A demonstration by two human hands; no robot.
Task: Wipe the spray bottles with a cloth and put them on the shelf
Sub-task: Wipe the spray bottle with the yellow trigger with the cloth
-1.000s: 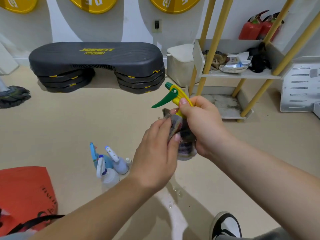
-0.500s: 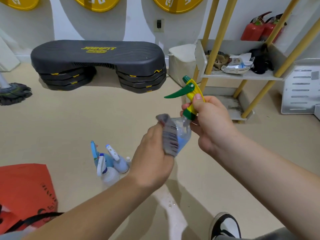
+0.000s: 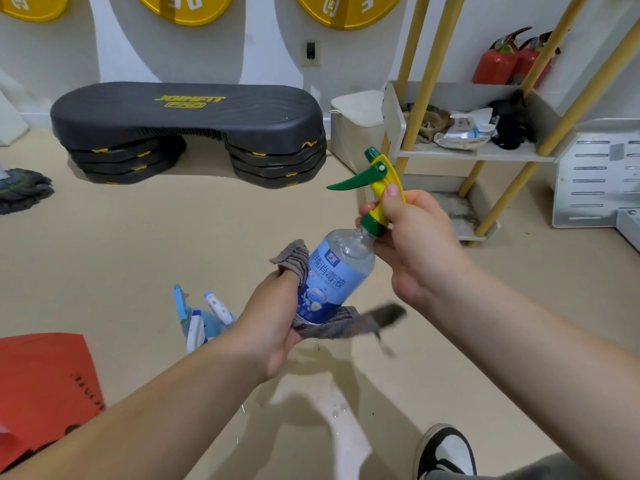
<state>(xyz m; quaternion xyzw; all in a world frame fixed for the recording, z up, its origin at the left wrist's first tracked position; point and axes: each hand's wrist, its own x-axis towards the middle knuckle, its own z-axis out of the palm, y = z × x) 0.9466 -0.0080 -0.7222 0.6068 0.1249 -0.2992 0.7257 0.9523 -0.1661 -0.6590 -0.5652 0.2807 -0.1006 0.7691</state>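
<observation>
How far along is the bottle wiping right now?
Done: no spray bottle visible on the shelf. In hand: the right hand grips the blue-label bottle by its neck; the left hand holds the cloth round its base. Left: the floor bottles, then shelving everything.

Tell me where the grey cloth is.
Head view, centre: the grey cloth is gripped in the left hand, wrapped round the spray bottle base.

The right hand (image 3: 415, 251) grips the yellow-and-green trigger head of a clear spray bottle (image 3: 332, 282) with a blue label, holding it tilted above the floor (image 3: 145, 244). The left hand (image 3: 270, 323) holds a grey cloth (image 3: 322, 327) wrapped around the bottle's lower part. More spray bottles (image 3: 204, 320) stand on the floor behind the left wrist, and the yellow-poled shelf (image 3: 478, 154) stands beyond.
</observation>
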